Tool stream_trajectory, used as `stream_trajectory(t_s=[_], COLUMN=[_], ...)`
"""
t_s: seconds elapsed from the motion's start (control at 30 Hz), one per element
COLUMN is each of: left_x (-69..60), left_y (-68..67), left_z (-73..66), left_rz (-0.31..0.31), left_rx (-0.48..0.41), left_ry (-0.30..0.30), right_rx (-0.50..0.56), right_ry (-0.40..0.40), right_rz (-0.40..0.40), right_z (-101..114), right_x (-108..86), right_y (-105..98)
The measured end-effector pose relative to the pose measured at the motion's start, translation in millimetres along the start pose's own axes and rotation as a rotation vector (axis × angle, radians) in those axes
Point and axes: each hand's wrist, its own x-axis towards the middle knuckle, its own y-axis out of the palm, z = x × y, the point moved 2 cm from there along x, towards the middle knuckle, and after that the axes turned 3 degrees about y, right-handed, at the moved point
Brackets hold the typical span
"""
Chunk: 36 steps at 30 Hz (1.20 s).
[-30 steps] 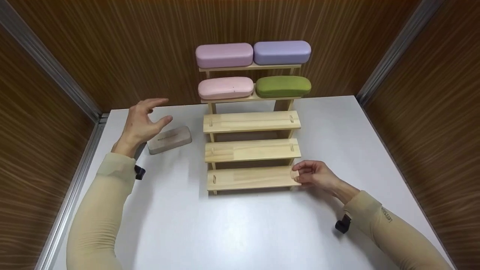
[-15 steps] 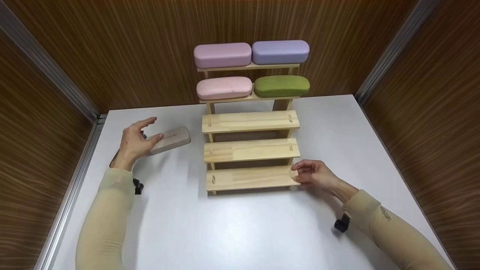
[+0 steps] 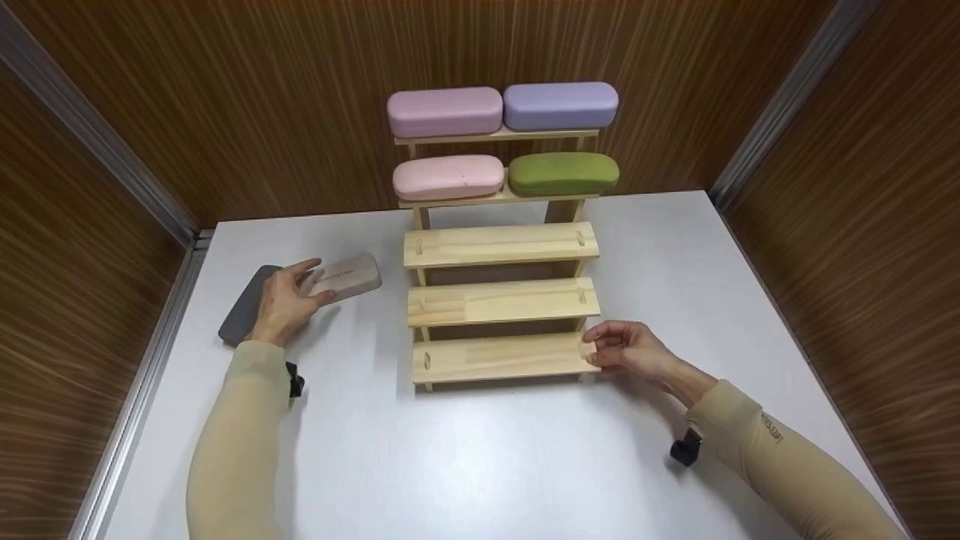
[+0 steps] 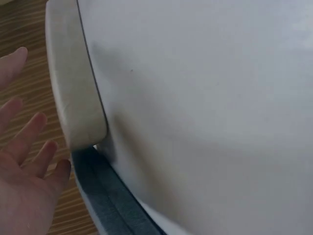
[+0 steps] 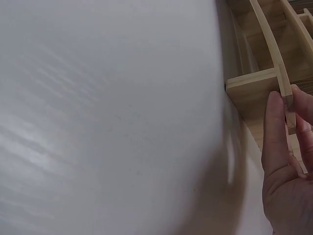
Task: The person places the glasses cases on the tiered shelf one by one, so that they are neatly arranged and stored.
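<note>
My left hand (image 3: pixel 287 304) hovers over the left end of a beige case (image 3: pixel 354 276), thumb and forefinger spread toward its two long sides. In the left wrist view the hand (image 4: pixel 27 186) has parted fingers beside the beige case (image 4: pixel 76 83), not closed on it. A dark grey case (image 3: pixel 244 311) lies partly under that hand, its end close to the beige one. My right hand (image 3: pixel 646 360) pinches the right end of the lowest shelf of a wooden rack (image 3: pixel 506 357); in the right wrist view the thumb and fingers (image 5: pixel 275 127) grip the board's end.
On the rack's top shelf sit a mauve case (image 3: pixel 445 112) and a lavender case (image 3: pixel 561 106). Below them are a pink case (image 3: pixel 448 178) and a green case (image 3: pixel 564 174). Wood-grain walls (image 3: pixel 300 105) enclose the white table (image 3: pixel 465 465).
The left hand has come down and slightly right onto the beige case's left end, uncovering more of the dark grey case. The right hand keeps its grip on the shelf.
</note>
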Motion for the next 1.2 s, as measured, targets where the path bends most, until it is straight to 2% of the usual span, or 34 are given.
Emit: stream_trajectory(t_s=[0.13,0.27,0.4,0.7,0.97,1.2], left_x=[4.2,5.8,4.3,-1.0,-2.4,-6.2], left_y=[7.6,11.9,12.4,16.2,19.4,15.0], left_z=[4.2,7.3,8.9,11.8,14.3,10.0], left_rz=[0.024,0.018,-0.001,-0.024,-0.059,-0.039], left_rx=[0.019,0.037,0.05,0.081,0.074,0.094], left_ry=[-0.019,-0.006,0.006,-0.032,-0.034,-0.022], right_rx=[0.01,0.003,0.002,0.012,-0.009,-0.003], right_ry=[-0.002,-0.003,-0.003,0.003,-0.009,-0.022], right_rz=[-0.003,-0.005,0.007,0.013,-0.002,-0.001], right_z=[0.0,0.4,0.6,-0.4,-0.7,-0.2], right_x=[-0.1,-0.7,-0.9,0.5,0.4,-0.3], right_y=[1.0,1.3,0.5,-0.9,-0.5,0.4])
